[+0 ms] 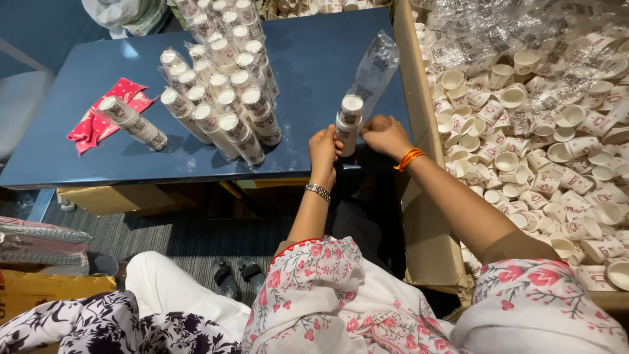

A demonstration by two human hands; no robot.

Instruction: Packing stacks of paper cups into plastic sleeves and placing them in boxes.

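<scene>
Both my hands grip one stack of white paper cups at the near edge of a dark blue table. My left hand holds the stack's left side, my right hand its right side. A clear plastic sleeve rises from the stack's top and leans away to the right. A metal bracelet is on my left wrist, orange bangles on my right.
Several sleeved cup stacks lie heaped on the table's middle. One stack rests beside a red cloth at left. A big cardboard box at right holds loose cups. Another person's patterned clothing shows at lower left.
</scene>
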